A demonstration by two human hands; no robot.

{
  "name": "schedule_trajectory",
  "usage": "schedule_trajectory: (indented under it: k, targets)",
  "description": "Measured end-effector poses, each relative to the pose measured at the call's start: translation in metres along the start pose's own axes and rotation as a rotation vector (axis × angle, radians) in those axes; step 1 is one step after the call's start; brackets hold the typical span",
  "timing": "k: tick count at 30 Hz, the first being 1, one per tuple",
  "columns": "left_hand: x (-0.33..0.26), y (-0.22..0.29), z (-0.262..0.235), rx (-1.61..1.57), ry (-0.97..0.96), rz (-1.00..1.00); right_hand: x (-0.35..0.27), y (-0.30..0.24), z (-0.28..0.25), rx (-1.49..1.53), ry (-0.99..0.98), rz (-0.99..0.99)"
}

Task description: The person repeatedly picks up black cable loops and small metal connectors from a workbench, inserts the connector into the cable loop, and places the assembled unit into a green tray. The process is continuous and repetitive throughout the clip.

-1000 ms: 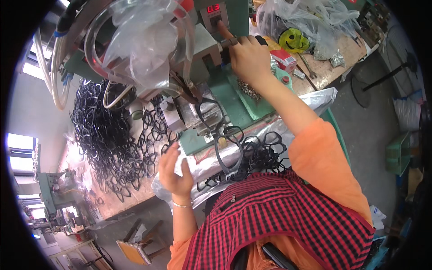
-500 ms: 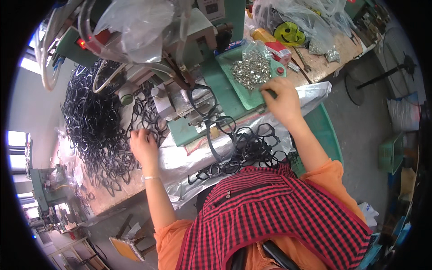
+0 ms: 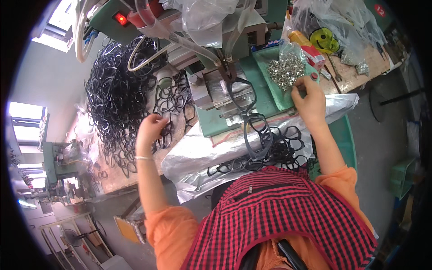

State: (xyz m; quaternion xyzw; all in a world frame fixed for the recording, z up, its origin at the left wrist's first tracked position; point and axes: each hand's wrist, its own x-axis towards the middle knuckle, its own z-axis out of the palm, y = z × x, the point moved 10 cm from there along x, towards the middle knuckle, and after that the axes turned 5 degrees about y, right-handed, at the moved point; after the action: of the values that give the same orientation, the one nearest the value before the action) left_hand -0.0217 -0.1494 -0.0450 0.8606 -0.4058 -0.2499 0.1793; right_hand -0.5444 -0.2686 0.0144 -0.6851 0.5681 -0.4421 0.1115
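Observation:
At the left, my left hand point(image 3: 150, 130) is at the near edge of a big heap of black eyeglass frames point(image 3: 114, 90), its thumb and fingers closed on one black frame point(image 3: 168, 131). My right hand point(image 3: 310, 100) is over the near right side of a green tray point(image 3: 282, 102). Its thumb and forefinger are pinched beside a pile of small shiny metal pieces point(image 3: 284, 72); whatever they hold is too small to make out. Between my hands, a black eyeglass frame point(image 3: 254, 100) sits at the green machine's metal fixture point(image 3: 231, 96), its lower part hanging toward me.
More black frames point(image 3: 281, 150) lie on a silver sheet point(image 3: 198, 155) across my lap. Clear hoses point(image 3: 168, 33) and a plastic bag point(image 3: 207, 22) hang above the fixture. Beyond the tray are a red and white box point(image 3: 313, 57), a wrench point(image 3: 334, 67) and plastic bags point(image 3: 346, 22).
The view has swung left, so the bench appears farther right. My left hand has shifted left along the heap, its fingers closing on a frame. My right hand stays by the metal pieces.

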Motion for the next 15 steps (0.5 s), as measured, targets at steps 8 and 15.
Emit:
schedule_trajectory:
  k: [8,15]
  targets:
    - [-0.05,0.105,0.007,0.323,0.404,0.525,0.014,-0.032,-0.008,0.025,0.084,-0.258]
    - [-0.081,0.089,0.007,0.18,0.783,0.633,-0.004,-0.017,-0.024,0.376,-0.099,0.16]
